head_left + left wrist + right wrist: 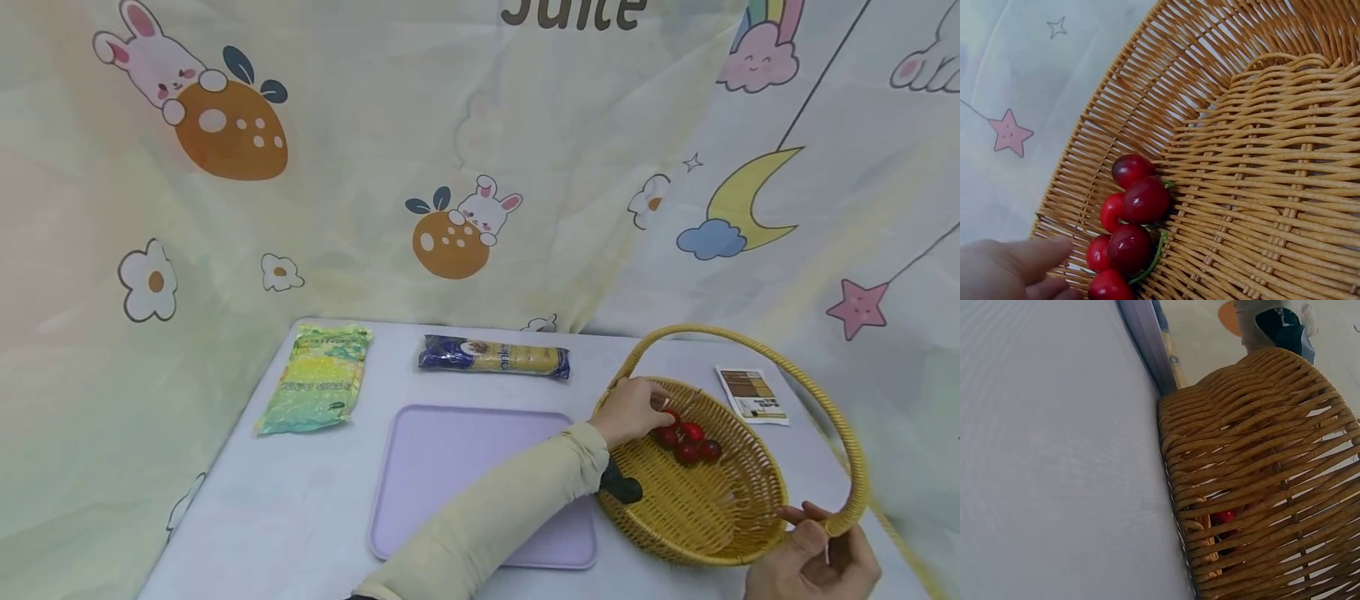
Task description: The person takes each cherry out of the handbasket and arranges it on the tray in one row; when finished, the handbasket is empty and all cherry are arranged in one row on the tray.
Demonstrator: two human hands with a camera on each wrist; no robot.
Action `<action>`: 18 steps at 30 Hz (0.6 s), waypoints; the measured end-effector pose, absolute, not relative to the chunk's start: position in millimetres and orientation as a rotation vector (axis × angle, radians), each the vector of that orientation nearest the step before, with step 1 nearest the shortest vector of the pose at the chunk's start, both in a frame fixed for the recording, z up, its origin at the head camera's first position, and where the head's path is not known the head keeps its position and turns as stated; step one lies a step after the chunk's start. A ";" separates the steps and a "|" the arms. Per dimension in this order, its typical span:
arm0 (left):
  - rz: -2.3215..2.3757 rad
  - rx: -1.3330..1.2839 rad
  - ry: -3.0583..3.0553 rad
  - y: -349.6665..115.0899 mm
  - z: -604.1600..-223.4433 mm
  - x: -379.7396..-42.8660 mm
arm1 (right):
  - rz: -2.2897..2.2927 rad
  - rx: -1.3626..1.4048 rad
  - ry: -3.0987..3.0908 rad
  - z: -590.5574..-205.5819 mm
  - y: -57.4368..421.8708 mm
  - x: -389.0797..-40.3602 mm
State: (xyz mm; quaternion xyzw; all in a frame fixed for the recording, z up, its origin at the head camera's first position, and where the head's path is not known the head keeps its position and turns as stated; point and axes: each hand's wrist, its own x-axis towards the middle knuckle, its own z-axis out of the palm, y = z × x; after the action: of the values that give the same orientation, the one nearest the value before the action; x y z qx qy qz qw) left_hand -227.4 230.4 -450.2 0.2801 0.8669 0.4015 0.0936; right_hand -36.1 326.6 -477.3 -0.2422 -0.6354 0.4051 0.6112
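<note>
A yellow-brown wicker basket [675, 508] with a tall arched handle stands at the right of the table. Several red cherries [687, 450] lie together inside it, against the wall; a green stem shows among them in the left wrist view. My left hand [632, 410] reaches over the basket's rim, its thumb and fingers extended right beside the cherries [1129, 247]. At the near right, my right hand [813, 562] grips the basket's handle [851, 492] at its lower end. The right wrist view shows the woven outer side of the basket, and the right hand is out of sight there.
A lilac tray [480, 417] lies left of the basket, partly under my left forearm. Behind it is a long blue and yellow packet [495, 357]. A green and yellow bag [318, 379] lies at the far left. A small white and brown sachet [752, 396] sits behind the basket.
</note>
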 end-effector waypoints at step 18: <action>0.865 1.028 2.730 232.2 -462.3 -235.9 | 0.944 -0.578 -1.498 -470.3 320.3 -35.2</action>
State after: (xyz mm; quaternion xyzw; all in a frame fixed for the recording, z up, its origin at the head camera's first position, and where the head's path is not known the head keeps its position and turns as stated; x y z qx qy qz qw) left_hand -235.9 232.2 -462.3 0.3374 0.8962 0.2839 0.0494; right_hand -35.2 320.3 -470.3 -0.2488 -0.6455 0.4066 0.5967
